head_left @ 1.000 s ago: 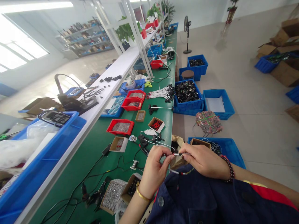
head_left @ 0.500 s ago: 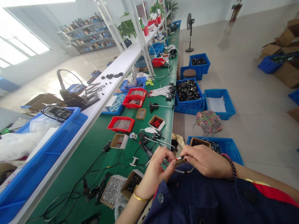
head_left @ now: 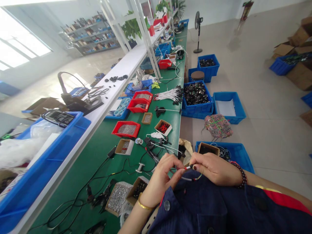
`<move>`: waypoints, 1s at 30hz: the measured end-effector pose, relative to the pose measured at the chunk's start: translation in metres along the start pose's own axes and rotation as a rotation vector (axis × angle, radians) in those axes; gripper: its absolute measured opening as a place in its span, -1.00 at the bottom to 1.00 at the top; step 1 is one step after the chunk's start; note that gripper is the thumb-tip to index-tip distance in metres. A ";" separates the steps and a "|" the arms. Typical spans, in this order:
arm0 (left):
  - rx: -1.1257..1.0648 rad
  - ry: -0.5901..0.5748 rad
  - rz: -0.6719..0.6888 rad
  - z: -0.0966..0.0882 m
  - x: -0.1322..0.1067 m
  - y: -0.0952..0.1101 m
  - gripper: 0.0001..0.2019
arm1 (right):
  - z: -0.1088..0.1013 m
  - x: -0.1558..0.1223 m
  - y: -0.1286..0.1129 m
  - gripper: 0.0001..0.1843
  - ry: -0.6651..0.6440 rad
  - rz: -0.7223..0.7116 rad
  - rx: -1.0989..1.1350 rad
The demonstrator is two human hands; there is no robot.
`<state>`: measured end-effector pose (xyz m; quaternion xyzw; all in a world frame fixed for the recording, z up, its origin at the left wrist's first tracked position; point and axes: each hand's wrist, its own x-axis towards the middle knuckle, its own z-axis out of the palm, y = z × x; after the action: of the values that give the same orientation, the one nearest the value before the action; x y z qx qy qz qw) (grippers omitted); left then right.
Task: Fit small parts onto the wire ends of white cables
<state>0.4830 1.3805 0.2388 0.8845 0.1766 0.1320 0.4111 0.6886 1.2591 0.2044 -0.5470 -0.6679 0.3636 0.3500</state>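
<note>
My left hand (head_left: 162, 177) and my right hand (head_left: 214, 169) meet over my lap at the edge of the green bench (head_left: 97, 156). Both pinch a thin white wire (head_left: 188, 178) with a red tip (head_left: 187, 167) between their fingertips; the wire loops down below the hands. A gold bangle sits on my left wrist, a dark bead bracelet on my right. Just ahead of my left hand lie black connectors and white leads (head_left: 156, 144) on the bench.
Red trays (head_left: 126, 129) and small cardboard boxes of metal parts (head_left: 117, 201) stand on the bench. Blue crates (head_left: 197, 97) sit on the floor to the right; one (head_left: 240, 156) is beside my right arm. A white shelf (head_left: 117, 78) runs along the left.
The hands have stayed together and shifted slightly lower toward my body. The red tip of the wire now shows between the fingertips. The view has tilted a little.
</note>
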 end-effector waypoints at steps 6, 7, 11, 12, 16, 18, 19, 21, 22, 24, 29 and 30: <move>0.057 0.040 0.042 0.005 0.002 0.000 -0.84 | 0.000 -0.001 -0.002 -0.69 0.003 0.027 -0.052; 0.068 0.048 0.051 0.005 0.002 -0.001 -0.86 | 0.001 -0.002 -0.002 -0.69 0.005 0.035 -0.042; 0.073 0.059 0.063 0.005 0.000 -0.004 -0.89 | 0.001 -0.002 0.000 -0.70 0.010 0.056 -0.011; 0.078 0.060 0.057 0.005 -0.001 -0.005 -0.89 | 0.001 -0.002 0.000 -0.70 0.010 0.056 -0.009; 0.096 0.059 0.055 0.005 -0.002 -0.004 -0.90 | 0.000 -0.001 0.001 -0.69 0.003 0.056 0.001; 0.084 0.051 0.065 0.005 -0.001 -0.004 -0.90 | 0.000 -0.001 0.001 -0.70 -0.003 0.059 0.000; 0.076 0.046 0.065 0.006 0.000 -0.003 -0.90 | 0.000 0.000 0.001 -0.70 -0.006 0.063 -0.003; 0.065 0.035 0.057 0.007 0.002 -0.003 -0.90 | 0.000 0.000 0.001 -0.70 -0.013 0.067 -0.013; 0.064 0.028 0.047 0.008 0.003 -0.003 -0.90 | 0.000 0.000 0.001 -0.70 -0.018 0.069 -0.019; 0.062 0.025 0.038 0.011 0.004 -0.004 -0.90 | 0.000 0.000 0.001 -0.70 -0.029 0.070 -0.025; 0.049 0.067 0.092 0.019 0.009 -0.008 -0.85 | -0.001 -0.002 0.000 -0.71 -0.047 0.090 -0.034; 0.051 0.068 0.095 0.020 0.010 -0.008 -0.85 | -0.001 -0.002 -0.001 -0.72 -0.046 0.093 -0.036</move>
<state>0.4977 1.3755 0.2205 0.8971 0.1514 0.1767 0.3755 0.6891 1.2573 0.2051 -0.5752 -0.6560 0.3801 0.3072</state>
